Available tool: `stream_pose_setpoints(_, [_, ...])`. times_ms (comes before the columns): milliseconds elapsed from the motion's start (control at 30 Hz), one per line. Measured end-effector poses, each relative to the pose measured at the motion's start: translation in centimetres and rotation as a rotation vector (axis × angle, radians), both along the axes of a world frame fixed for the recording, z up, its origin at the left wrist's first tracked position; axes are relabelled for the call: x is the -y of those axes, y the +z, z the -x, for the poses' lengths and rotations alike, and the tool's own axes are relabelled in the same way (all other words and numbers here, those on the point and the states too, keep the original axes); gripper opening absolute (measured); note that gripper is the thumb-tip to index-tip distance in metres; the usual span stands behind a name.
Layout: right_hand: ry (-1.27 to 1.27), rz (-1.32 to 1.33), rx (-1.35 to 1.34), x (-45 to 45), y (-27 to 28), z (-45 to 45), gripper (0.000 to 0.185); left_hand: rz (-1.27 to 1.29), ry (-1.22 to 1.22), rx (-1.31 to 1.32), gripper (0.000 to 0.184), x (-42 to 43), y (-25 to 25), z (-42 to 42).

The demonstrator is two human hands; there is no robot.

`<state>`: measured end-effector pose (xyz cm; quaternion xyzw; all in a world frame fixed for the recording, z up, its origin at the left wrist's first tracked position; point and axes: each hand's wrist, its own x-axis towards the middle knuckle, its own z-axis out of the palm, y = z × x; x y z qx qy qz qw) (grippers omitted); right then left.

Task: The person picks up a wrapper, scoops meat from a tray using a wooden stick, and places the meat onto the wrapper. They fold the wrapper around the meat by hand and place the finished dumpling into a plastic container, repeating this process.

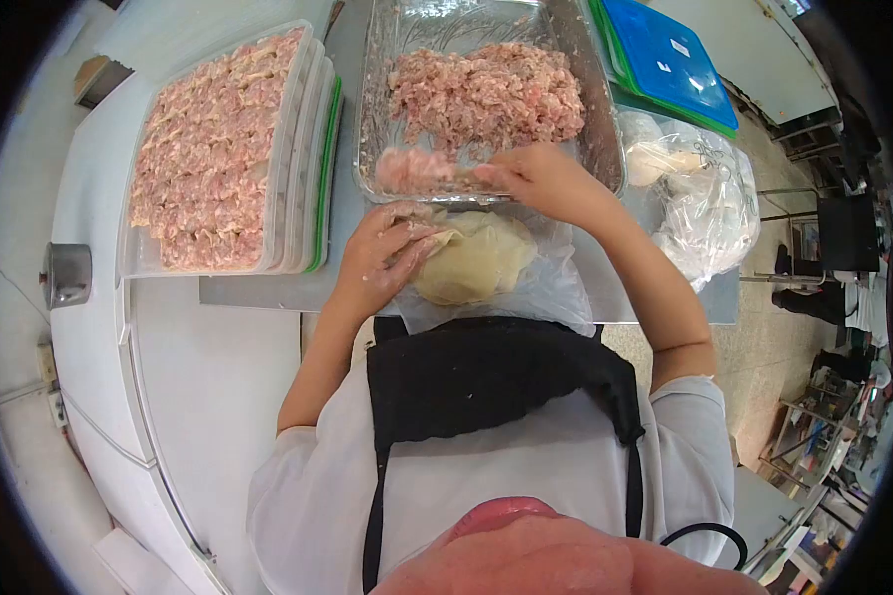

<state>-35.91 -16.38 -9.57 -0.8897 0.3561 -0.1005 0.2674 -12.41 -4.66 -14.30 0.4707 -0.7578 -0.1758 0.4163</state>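
My left hand (389, 250) is closed around a thin, pale dough wrapper (441, 242), at the left side of a stack of round wrappers (486, 266). The stack lies on a clear plastic bag (561, 283) in front of my apron. My right hand (548, 180) grips a short spatula-like tool over the near rim of the metal pan. Minced meat (415, 171) covers the tool's end, which is blurred, so its shape is hard to make out. A large mound of minced meat (491, 94) sits in the metal pan (369, 129).
To the left stand stacked plastic trays (293, 213), the top one full of rows of meat-filled dumplings (213, 149). Blue and green lids (670, 59) lie at the back right, near a plastic bag with pale round pieces (700, 198). A metal pot (67, 276) is far left.
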Motion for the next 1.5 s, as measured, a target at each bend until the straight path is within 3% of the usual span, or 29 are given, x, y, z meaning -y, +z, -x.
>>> stream_pose_setpoints(33, [-0.001, 0.004, 0.001, 0.0, -0.3, 0.4, 0.031, 0.027, 0.0, -0.019, 0.016, 0.4, 0.5, 0.2])
stream_pose_setpoints(100, [-0.221, -0.296, 0.433, -0.4, -1.1, 1.1, 0.034, 0.05, -0.005, -0.036, 0.014, 0.7, 1.3, 1.0])
stream_pose_setpoints(167, [-0.247, -0.314, 0.548, -1.0, -1.2, 1.4, 0.034, -0.338, 0.123, -0.441, 0.017, 1.1, 1.9, 1.9])
stream_pose_setpoints(200, [-0.265, -0.33, 0.659, -1.4, -1.1, 1.4, 0.033, -0.337, 0.115, -0.434, 0.017, 1.6, 2.0, 2.6])
stream_pose_setpoints(267, [-0.256, -0.331, 0.674, -2.7, -0.5, 1.4, 0.033, -0.418, 0.172, -0.832, 0.021, 2.7, 1.9, 4.1])
stream_pose_setpoints(400, [-0.264, -0.402, 0.625, -3.9, -1.1, 1.1, 0.03, -0.288, 0.099, -0.736, 0.022, 3.8, 1.0, 6.1])
stream_pose_setpoints(467, [-0.263, -0.426, 0.676, -4.2, -1.9, 1.4, 0.026, -0.078, 0.125, -0.429, 0.021, 3.8, 1.0, 6.8])
stream_pose_setpoints(500, [-0.266, -0.448, 0.652, -4.0, -2.2, 1.8, 0.026, -0.075, 0.123, -0.423, 0.021, 3.9, 1.2, 6.9])
stream_pose_setpoints(567, [-0.268, -0.47, 0.636, -4.1, -2.5, 3.0, 0.026, -0.349, 0.139, -1.11, 0.017, 4.4, 1.9, 6.3])
stream_pose_setpoints(633, [-0.333, -0.474, 0.488, -4.7, -1.0, 4.1, 0.024, -0.306, 0.189, -0.98, 0.013, 5.0, 2.6, 4.7])
stream_pose_setpoints(700, [-0.335, -0.455, 0.537, -4.7, -1.1, 4.1, 0.026, -0.264, 0.236, -0.855, 0.01, 5.1, 2.9, 4.7])
stream_pose_setpoints(767, [-0.341, -0.439, 0.585, -4.7, -1.6, 3.7, 0.029, 0.112, 0.093, -0.296, 0.006, 4.9, 2.9, 6.1])
stream_pose_setpoints(800, [-0.317, -0.425, 0.668, -4.3, -2.2, 3.2, 0.028, 0.201, 0.071, -0.138, 0.004, 4.6, 2.9, 6.8])
stream_pose_setpoints(833, [-0.293, -0.41, 0.75, -4.0, -2.7, 2.9, 0.028, 0.201, 0.069, -0.137, 0.004, 4.4, 2.8, 7.0])
stream_pose_setpoints(900, [-0.279, -0.376, 0.763, -3.6, -3.5, 3.1, 0.028, -0.037, 0.084, -0.283, 0.007, 4.4, 2.6, 7.0])
stream_pose_setpoints(933, [-0.261, -0.344, 0.774, -3.5, -3.6, 3.2, 0.028, -0.037, 0.082, -0.283, 0.007, 4.9, 2.2, 6.3])
stream_pose_setpoints(1000, [-0.275, -0.348, 0.669, -3.7, -3.3, 4.4, 0.028, -0.353, 0.006, -1.161, 0.018, 6.4, 1.3, 3.7])
stream_pose_setpoints(1033, [-0.285, -0.349, 0.564, -3.8, -3.2, 5.0, 0.028, -0.348, 0.009, -1.164, 0.018, 6.4, 2.3, 3.3])
stream_pose_setpoints(1100, [-0.304, -0.367, 0.545, -4.0, -3.2, 5.5, 0.03, -0.471, -0.033, -1.5, 0.031, 6.6, 4.4, 2.4])
stream_pose_setpoints(1133, [-0.332, -0.388, 0.528, -4.1, -3.0, 5.4, 0.032, -0.525, -0.194, -1.567, 0.035, 6.7, 4.2, 1.4])
stream_pose_setpoints(1167, [-0.33, -0.389, 0.523, -3.9, -2.6, 5.6, 0.032, -0.523, -0.192, -1.572, 0.035, 7.0, 3.7, 1.4])
stream_pose_setpoints(1233, [-0.349, -0.473, 0.395, -3.8, 0.4, 5.6, 0.034, -0.497, 0.036, -1.163, 0.037, 7.8, 3.0, 2.0])
stream_pose_setpoints(1267, [-0.347, -0.471, 0.392, -3.5, 0.3, 5.2, 0.034, -0.494, 0.036, -1.167, 0.037, 8.1, 3.2, 2.4])
stream_pose_setpoints(1333, [-0.293, -0.29, 0.726, -2.4, 0.1, 4.0, 0.038, -0.472, 0.029, -1.119, 0.039, 8.7, 3.9, 3.5])
stream_pose_setpoints(1467, [-0.347, -0.205, 0.742, -0.3, 0.6, 1.4, 0.033, -0.482, -0.063, -1.349, 0.04, 10.4, 4.5, 5.1])
stream_pose_setpoints(1500, [-0.315, -0.027, 0.63, -0.2, 0.2, 0.7, 0.031, -0.458, -0.174, -1.544, 0.044, 10.6, 5.5, 5.6])
